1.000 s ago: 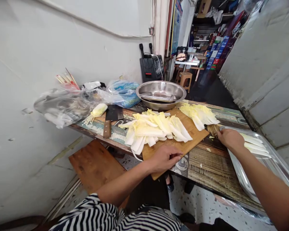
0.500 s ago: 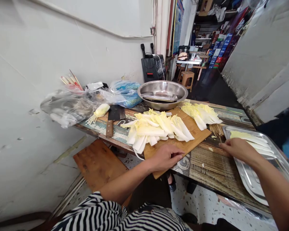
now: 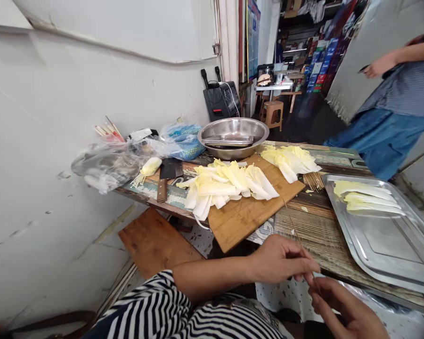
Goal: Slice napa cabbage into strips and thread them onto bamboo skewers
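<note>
Close to the table's front edge, my left hand (image 3: 286, 260) pinches a thin bamboo skewer (image 3: 291, 222), which slants up and away over the table. My right hand (image 3: 344, 303) grips the skewer's near end, its fingertips close to the left ones. Beyond them, a heap of pale yellow napa cabbage leaves (image 3: 222, 183) covers much of a wooden cutting board (image 3: 247, 223). A second pile of cabbage leaves (image 3: 291, 161) lies at its far right corner. More bamboo skewers (image 3: 313, 181) sit beside that pile. Several leaf strips (image 3: 369, 200) rest in a metal tray (image 3: 385, 249) on the right.
A cleaver (image 3: 167, 176) and a small cabbage heart (image 3: 150, 167) lie left of the board. Behind stand a steel basin (image 3: 233, 150), plastic bags (image 3: 109, 162) and a black speaker (image 3: 221, 101) against the wall. Another person (image 3: 403, 99) is at the far right.
My right hand has come away from the skewer bundle with one skewer, toward my body. My left hand has left the board's edge and joined it. Another person has come into view.
</note>
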`<state>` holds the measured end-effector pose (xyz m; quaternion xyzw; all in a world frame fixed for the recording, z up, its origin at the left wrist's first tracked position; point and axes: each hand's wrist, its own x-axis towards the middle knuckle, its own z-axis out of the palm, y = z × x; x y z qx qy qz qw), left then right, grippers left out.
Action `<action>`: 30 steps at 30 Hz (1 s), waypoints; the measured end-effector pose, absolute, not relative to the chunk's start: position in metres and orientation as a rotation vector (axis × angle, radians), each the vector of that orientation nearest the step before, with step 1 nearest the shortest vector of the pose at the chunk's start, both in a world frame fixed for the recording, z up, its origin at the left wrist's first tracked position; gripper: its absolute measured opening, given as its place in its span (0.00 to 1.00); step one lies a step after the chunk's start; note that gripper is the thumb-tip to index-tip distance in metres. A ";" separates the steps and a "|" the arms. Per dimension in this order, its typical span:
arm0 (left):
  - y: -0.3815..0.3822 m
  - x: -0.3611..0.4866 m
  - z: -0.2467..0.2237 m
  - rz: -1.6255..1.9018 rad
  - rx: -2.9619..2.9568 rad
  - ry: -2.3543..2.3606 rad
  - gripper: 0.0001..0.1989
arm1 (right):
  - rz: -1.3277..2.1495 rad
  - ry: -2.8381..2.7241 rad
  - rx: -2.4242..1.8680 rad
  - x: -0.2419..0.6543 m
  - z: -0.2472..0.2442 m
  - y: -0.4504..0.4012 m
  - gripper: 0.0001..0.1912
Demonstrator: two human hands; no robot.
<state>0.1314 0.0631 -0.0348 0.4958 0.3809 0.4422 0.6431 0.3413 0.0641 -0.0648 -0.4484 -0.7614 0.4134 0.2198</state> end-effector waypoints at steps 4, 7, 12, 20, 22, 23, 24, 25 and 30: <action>0.074 0.131 -0.022 0.898 1.417 0.906 0.25 | 1.066 -1.858 -1.363 0.338 -0.070 0.060 0.17; 0.091 0.106 0.002 0.750 1.875 1.103 0.16 | 1.011 -1.798 -1.439 0.337 -0.065 0.056 0.20; 0.140 0.065 0.014 0.406 2.336 1.983 0.17 | 1.126 -1.705 -1.442 0.338 -0.068 0.052 0.26; 0.181 0.071 -0.008 0.136 2.566 2.048 0.17 | 0.878 -1.683 -1.275 0.337 -0.082 0.047 0.22; 0.187 0.066 0.005 0.412 2.553 2.063 0.17 | 0.694 -1.717 -1.284 0.341 -0.082 0.050 0.18; 0.190 0.060 0.014 0.631 2.507 2.069 0.16 | 0.638 -1.729 -1.282 0.343 -0.081 0.051 0.17; 0.193 0.054 0.024 0.883 2.428 2.054 0.14 | 0.607 -1.739 -1.267 0.344 -0.080 0.052 0.17; 0.194 0.047 0.033 1.141 2.318 2.004 0.12 | 0.600 -1.746 -1.250 0.345 -0.078 0.052 0.16; 0.179 0.031 0.065 1.739 1.588 1.287 0.10 | 0.701 -1.740 -1.189 0.347 -0.057 0.054 0.23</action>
